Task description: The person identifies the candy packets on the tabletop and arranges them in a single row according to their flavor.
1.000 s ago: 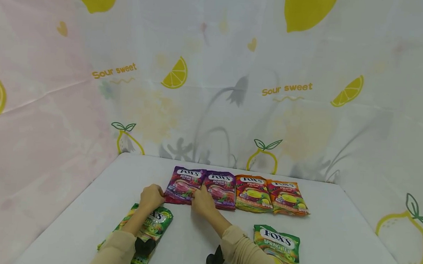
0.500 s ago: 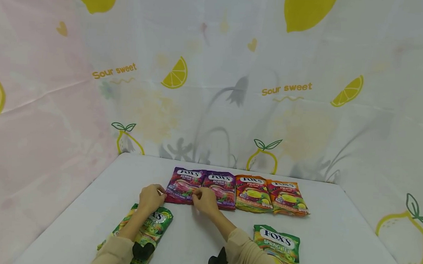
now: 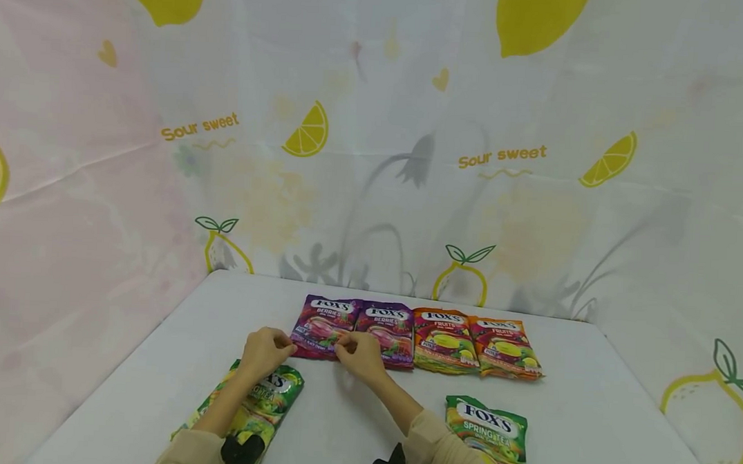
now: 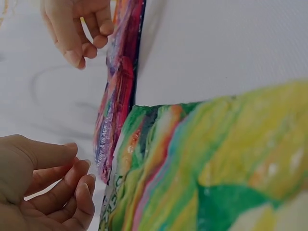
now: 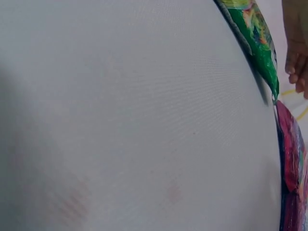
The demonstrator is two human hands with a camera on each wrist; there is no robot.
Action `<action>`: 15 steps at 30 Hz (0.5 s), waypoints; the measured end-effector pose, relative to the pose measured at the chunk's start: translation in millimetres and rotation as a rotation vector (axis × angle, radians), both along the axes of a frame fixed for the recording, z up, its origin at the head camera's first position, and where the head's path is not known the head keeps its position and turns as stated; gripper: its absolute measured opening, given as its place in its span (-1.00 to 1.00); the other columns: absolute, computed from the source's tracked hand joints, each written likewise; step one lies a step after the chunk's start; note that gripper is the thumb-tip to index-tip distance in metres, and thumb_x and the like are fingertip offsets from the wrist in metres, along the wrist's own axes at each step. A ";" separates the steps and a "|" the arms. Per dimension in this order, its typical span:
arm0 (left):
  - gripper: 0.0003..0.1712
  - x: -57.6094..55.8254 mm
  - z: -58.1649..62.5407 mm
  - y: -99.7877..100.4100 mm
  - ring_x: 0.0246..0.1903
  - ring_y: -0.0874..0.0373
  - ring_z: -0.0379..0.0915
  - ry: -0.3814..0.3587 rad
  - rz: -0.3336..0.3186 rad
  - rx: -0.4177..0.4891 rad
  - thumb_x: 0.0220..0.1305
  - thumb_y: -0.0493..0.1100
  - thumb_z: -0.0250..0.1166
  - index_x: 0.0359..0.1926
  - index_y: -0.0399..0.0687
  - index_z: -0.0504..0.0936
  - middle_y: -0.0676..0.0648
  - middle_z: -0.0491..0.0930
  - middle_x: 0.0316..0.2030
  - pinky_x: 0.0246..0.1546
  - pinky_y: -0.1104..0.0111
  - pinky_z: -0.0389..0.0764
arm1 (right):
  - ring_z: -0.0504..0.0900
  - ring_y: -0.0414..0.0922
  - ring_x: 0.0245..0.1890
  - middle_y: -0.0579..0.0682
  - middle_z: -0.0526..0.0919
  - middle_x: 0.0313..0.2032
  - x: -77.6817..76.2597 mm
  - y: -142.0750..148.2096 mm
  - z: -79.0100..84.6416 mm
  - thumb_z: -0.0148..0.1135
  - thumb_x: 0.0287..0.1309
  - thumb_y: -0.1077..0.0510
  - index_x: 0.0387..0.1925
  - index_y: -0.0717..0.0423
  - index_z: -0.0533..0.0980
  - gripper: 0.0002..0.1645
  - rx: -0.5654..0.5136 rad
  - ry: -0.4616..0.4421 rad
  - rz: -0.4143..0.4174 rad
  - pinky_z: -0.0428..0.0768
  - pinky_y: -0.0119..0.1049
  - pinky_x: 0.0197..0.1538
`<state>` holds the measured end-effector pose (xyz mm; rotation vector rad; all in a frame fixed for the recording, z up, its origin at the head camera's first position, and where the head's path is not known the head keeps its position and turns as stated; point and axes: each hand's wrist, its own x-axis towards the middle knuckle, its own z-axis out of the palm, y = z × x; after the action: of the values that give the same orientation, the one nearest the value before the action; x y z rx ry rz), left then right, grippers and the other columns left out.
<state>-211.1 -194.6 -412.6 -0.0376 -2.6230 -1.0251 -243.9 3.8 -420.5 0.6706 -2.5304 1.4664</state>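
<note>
A purple Fox's Berries candy bag [image 3: 320, 323] lies at the left end of a row. By its lower left corner is my left hand [image 3: 265, 355], fingers loosely bent. In the left wrist view this left hand [image 4: 53, 187] has nothing in its fingers, and a small gap parts it from the bag. My right hand [image 3: 361, 356] hovers at the lower right corner, its fingers also loosely curled and holding nothing. Under my left forearm lies a green Fox's candy bag [image 3: 277, 397], partly covered.
Right of the first bag, a second Berries bag [image 3: 388, 333] and two orange-red Fruits bags [image 3: 446, 339] continue the row. Another green bag, Spring Tea [image 3: 487, 431], lies near my right sleeve. A lemon-print cloth [image 3: 372, 211] hangs behind the white table [image 3: 558, 378].
My right fingers have drawn back from between the two Berries bags to the first bag's lower right corner. Both hands have come slightly off the bag, which stays nearly in place.
</note>
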 end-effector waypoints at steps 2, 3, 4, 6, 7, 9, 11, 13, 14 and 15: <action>-0.90 2.5 2.3 0.4 -0.54 0.10 0.50 0.002 -0.005 0.009 0.04 -0.32 0.35 -0.53 -0.29 0.64 -0.09 0.62 -0.58 -0.51 0.28 0.51 | 0.43 -0.29 -0.54 0.07 0.64 -0.50 1.8 0.8 1.6 0.22 0.05 0.33 -0.48 0.32 0.59 -0.91 -0.010 0.002 0.015 0.44 -0.49 -0.44; -0.90 3.8 3.6 0.7 -0.54 0.10 0.50 0.002 -0.006 0.012 0.05 -0.32 0.35 -0.53 -0.29 0.65 -0.09 0.62 -0.58 -0.51 0.28 0.51 | 0.43 -0.30 -0.54 0.07 0.64 -0.51 2.9 1.1 2.5 0.23 0.06 0.33 -0.48 0.32 0.60 -0.91 -0.014 0.002 0.022 0.45 -0.50 -0.44; -0.90 5.0 4.8 0.9 -0.54 0.10 0.50 0.000 -0.007 0.011 0.05 -0.31 0.35 -0.52 -0.29 0.65 -0.09 0.62 -0.57 -0.51 0.28 0.51 | 0.43 -0.30 -0.54 0.07 0.64 -0.51 3.9 1.4 3.3 0.22 0.06 0.33 -0.47 0.32 0.60 -0.91 -0.019 -0.003 0.032 0.44 -0.50 -0.44; -0.89 7.5 7.4 1.4 -0.54 0.11 0.50 0.000 -0.011 0.013 0.07 -0.31 0.35 -0.52 -0.29 0.65 -0.09 0.62 -0.57 -0.51 0.28 0.51 | 0.43 -0.30 -0.54 0.07 0.63 -0.50 6.1 1.9 4.2 0.23 0.07 0.32 -0.46 0.32 0.60 -0.90 -0.024 -0.011 0.046 0.44 -0.50 -0.44; -0.89 8.8 8.5 1.6 -0.54 0.11 0.49 0.001 -0.013 0.013 0.07 -0.30 0.34 -0.51 -0.29 0.65 -0.09 0.62 -0.57 -0.51 0.28 0.50 | 0.43 -0.29 -0.54 0.07 0.63 -0.50 7.2 2.1 4.6 0.23 0.07 0.32 -0.45 0.33 0.60 -0.90 -0.026 -0.014 0.053 0.44 -0.50 -0.44; -0.89 11.5 10.2 2.2 -0.54 0.12 0.49 0.007 -0.020 0.017 0.08 -0.31 0.34 -0.51 -0.29 0.65 -0.08 0.62 -0.57 -0.52 0.29 0.50 | 0.42 -0.29 -0.53 0.07 0.63 -0.49 9.4 2.3 5.3 0.23 0.09 0.30 -0.43 0.32 0.60 -0.89 -0.020 -0.020 0.060 0.43 -0.50 -0.43; -0.89 14.8 11.5 2.6 -0.56 0.13 0.47 0.011 -0.024 0.024 0.07 -0.32 0.35 -0.52 -0.29 0.65 -0.08 0.61 -0.58 -0.53 0.31 0.48 | 0.42 -0.28 -0.53 0.07 0.63 -0.49 11.8 2.4 6.0 0.24 0.09 0.30 -0.42 0.33 0.60 -0.89 -0.017 -0.024 0.064 0.43 -0.49 -0.44; -0.89 18.0 11.9 2.9 -0.58 0.15 0.45 0.015 -0.027 0.032 0.07 -0.33 0.35 -0.53 -0.29 0.64 -0.07 0.60 -0.60 -0.55 0.33 0.46 | 0.43 -0.28 -0.54 0.07 0.62 -0.49 13.9 2.3 7.3 0.24 0.09 0.30 -0.41 0.34 0.59 -0.88 -0.014 -0.027 0.068 0.43 -0.50 -0.45; -0.89 19.4 12.0 2.9 -0.59 0.16 0.44 0.018 -0.029 0.035 0.07 -0.33 0.35 -0.54 -0.28 0.64 -0.06 0.60 -0.60 -0.56 0.35 0.45 | 0.43 -0.28 -0.54 0.07 0.62 -0.49 14.8 2.4 7.8 0.24 0.09 0.29 -0.41 0.34 0.59 -0.88 -0.010 -0.028 0.069 0.43 -0.50 -0.46; -0.89 21.0 12.1 2.8 -0.59 0.17 0.43 0.019 -0.030 0.038 0.07 -0.33 0.35 -0.54 -0.28 0.64 -0.06 0.59 -0.61 -0.57 0.36 0.44 | 0.42 -0.28 -0.54 0.07 0.62 -0.50 15.6 2.5 8.3 0.24 0.09 0.30 -0.41 0.35 0.59 -0.88 -0.009 -0.029 0.072 0.43 -0.50 -0.46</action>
<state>-190.2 -191.8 -400.5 -0.0772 -2.5927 -1.0794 -228.2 6.3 -412.1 0.7520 -2.5448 1.5204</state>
